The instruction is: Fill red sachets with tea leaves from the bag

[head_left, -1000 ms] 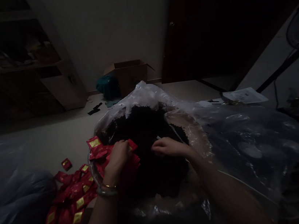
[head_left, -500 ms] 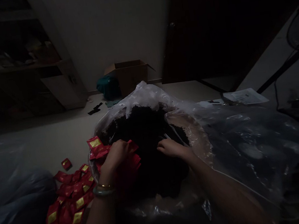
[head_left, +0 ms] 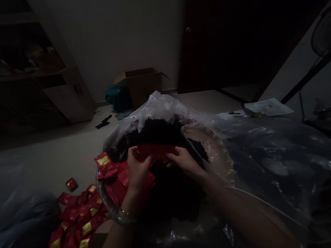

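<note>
Between my two hands a flat red packet [head_left: 157,151] is stretched sideways above a heap of dark, loose tea-like leaves [head_left: 156,128]. My left hand [head_left: 139,166] grips its left end, and my right hand [head_left: 181,160] pinches its right end. The leaves lie in a wide round container lined with clear plastic [head_left: 214,150]. Below my left hand, more flat red packets [head_left: 116,189] rest on the container's left side. A red packet with a gold label [head_left: 103,160] sits on the left rim.
Several plump red packets with gold labels [head_left: 83,228] are piled at the lower left, with a single one [head_left: 71,184] apart on the floor. Plastic sheeting [head_left: 267,155] spreads to the right. An open cardboard box [head_left: 144,86] stands by the wall. A fan [head_left: 329,33] is at the right.
My left hand has lifted a red packet from the stack and moved right over the leaves. My right hand, holding nothing visible before, has come up and taken the packet's other end.
</note>
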The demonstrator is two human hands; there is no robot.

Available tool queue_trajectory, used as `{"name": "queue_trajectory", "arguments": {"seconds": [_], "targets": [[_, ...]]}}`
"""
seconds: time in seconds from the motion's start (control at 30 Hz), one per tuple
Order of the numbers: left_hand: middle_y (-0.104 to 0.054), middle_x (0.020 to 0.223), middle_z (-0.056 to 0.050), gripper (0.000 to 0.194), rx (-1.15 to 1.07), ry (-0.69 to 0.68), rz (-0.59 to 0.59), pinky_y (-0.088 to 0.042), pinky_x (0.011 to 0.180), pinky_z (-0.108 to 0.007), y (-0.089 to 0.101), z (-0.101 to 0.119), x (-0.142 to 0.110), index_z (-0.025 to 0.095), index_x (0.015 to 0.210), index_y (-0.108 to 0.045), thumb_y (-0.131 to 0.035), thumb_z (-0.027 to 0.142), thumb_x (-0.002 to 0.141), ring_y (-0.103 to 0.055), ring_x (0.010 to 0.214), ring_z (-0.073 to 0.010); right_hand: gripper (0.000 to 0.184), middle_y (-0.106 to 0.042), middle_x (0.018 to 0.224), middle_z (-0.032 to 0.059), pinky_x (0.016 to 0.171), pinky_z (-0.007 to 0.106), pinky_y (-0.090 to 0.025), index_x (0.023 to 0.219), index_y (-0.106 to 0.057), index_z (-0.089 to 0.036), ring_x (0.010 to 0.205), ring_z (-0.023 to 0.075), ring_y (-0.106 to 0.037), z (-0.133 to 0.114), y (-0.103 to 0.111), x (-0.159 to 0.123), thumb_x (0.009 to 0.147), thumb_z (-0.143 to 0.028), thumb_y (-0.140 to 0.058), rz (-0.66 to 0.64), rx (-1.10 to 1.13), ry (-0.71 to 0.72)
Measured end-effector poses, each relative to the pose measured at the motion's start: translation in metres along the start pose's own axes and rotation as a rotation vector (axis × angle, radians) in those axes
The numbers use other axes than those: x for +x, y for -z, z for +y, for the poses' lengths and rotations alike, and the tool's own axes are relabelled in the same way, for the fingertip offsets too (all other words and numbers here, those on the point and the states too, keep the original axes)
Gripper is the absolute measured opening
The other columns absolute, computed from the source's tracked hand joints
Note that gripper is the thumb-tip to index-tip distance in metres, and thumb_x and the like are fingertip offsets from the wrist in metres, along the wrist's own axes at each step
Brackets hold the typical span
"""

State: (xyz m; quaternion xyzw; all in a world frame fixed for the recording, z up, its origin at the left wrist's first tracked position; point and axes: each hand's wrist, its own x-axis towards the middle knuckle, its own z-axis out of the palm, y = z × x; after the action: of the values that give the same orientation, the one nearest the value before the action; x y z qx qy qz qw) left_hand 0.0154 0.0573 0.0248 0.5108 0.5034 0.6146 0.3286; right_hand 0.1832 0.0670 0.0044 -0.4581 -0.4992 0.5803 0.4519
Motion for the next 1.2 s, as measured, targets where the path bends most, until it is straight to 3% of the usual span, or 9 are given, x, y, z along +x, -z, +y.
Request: {"name": "queue_trajectory", "arguments": {"seconds": [0.07, 0.17, 0.23, 0.3, 0.4, 0.63, 0.83, 1.0, 1.2], "targets": [[-0.068, 0.079, -0.002, 0.031, 0.097, 0.037, -0.107, -0.050, 0.062, -0.025, 0.003, 0.001, 0.002, 0.016, 0.089, -0.062, -0.070, 0.030, 0.062, -0.064, 0.072, -0.0167, 0.020, -0.065, 0.078, 0.0014, 0.050, 0.024, -0.051, 0.093, -0.061, -0.017, 0.058, 0.0116, -0.059, -0.003, 0.008, 0.002, 0.076, -0.027, -0.059, 0.057, -0.104, 0.054], [-0.070, 0.074, -0.003, 0.038, 0.200, 0.156, -0.311, -0.046, 0.055, -0.024, 0.012, 0.005, 0.005, 0.015, 0.097, -0.069, -0.069, 0.036, 0.065, -0.062, 0.063, -0.0163, 0.017, -0.063, 0.072, -0.0006, 0.049, 0.023, -0.048, 0.090, -0.062, -0.018, 0.058, 0.0125, -0.057, -0.009, 0.017, 0.000, 0.077, -0.020, -0.053, -0.040, -0.339, 0.129], [-0.070, 0.070, -0.002, 0.040, 0.193, 0.240, -0.499, -0.042, 0.051, -0.022, 0.014, 0.007, 0.005, 0.014, 0.095, -0.072, -0.070, 0.037, 0.063, -0.059, 0.058, -0.0153, 0.021, -0.066, 0.080, 0.0013, 0.058, 0.027, -0.052, 0.097, -0.062, -0.018, 0.067, 0.0154, -0.061, -0.013, 0.018, -0.003, 0.078, -0.019, -0.053, -0.035, -0.474, 0.223], [-0.065, 0.060, 0.000, 0.033, 0.168, 0.288, -0.591, -0.037, 0.048, -0.021, 0.010, 0.006, 0.001, 0.011, 0.080, -0.074, -0.068, 0.040, 0.064, -0.054, 0.052, -0.0133, 0.032, -0.068, 0.097, 0.0056, 0.074, 0.033, -0.054, 0.110, -0.060, -0.019, 0.085, 0.0192, -0.064, -0.015, 0.015, -0.007, 0.079, -0.020, -0.055, 0.074, -0.578, 0.363], [-0.060, 0.054, 0.001, 0.035, 0.048, 0.335, -0.549, -0.033, 0.047, -0.020, -0.003, 0.000, -0.007, 0.010, 0.073, -0.072, -0.067, 0.043, 0.064, -0.050, 0.049, -0.0111, 0.046, -0.064, 0.116, 0.0110, 0.090, 0.037, -0.051, 0.129, -0.052, -0.019, 0.104, 0.0221, -0.062, -0.010, 0.010, -0.008, 0.083, -0.018, -0.054, 0.209, -0.708, 0.592], [-0.062, 0.058, 0.000, 0.042, -0.137, 0.463, -0.444, -0.037, 0.050, -0.020, -0.017, -0.005, -0.016, 0.009, 0.076, -0.071, -0.072, 0.047, 0.059, -0.051, 0.050, -0.0104, 0.051, -0.054, 0.133, 0.0154, 0.102, 0.041, -0.045, 0.145, -0.036, -0.018, 0.123, 0.0240, -0.051, 0.006, 0.008, -0.003, 0.095, -0.020, -0.040, 0.318, -1.002, 0.928], [-0.065, 0.060, 0.000, 0.038, -0.150, 0.438, -0.440, -0.037, 0.051, -0.020, -0.019, -0.003, -0.020, 0.010, 0.078, -0.072, -0.071, 0.044, 0.062, -0.053, 0.052, -0.0112, 0.046, -0.060, 0.113, 0.0156, 0.090, 0.044, -0.050, 0.140, -0.046, -0.019, 0.104, 0.0263, -0.057, 0.007, 0.012, -0.002, 0.094, -0.023, -0.044, 0.436, -1.086, 0.906], [-0.070, 0.070, -0.002, 0.037, -0.182, 0.394, -0.429, -0.042, 0.055, -0.021, -0.019, -0.005, -0.021, 0.010, 0.086, -0.072, -0.070, 0.038, 0.063, -0.057, 0.058, -0.0130, 0.037, -0.059, 0.116, 0.0122, 0.093, 0.040, -0.050, 0.129, -0.056, -0.022, 0.108, 0.0229, -0.058, 0.004, 0.010, -0.004, 0.095, -0.022, -0.044, 0.387, -0.952, 0.939], [-0.073, 0.078, -0.004, 0.038, -0.140, 0.325, -0.428, -0.046, 0.059, -0.023, -0.017, -0.004, -0.020, 0.011, 0.096, -0.073, -0.067, 0.033, 0.066, -0.061, 0.065, -0.0163, 0.039, -0.062, 0.109, 0.0107, 0.084, 0.036, -0.054, 0.130, -0.054, -0.021, 0.098, 0.0214, -0.062, -0.003, 0.009, -0.007, 0.092, -0.026, -0.050, 0.395, -0.783, 0.825]]}}
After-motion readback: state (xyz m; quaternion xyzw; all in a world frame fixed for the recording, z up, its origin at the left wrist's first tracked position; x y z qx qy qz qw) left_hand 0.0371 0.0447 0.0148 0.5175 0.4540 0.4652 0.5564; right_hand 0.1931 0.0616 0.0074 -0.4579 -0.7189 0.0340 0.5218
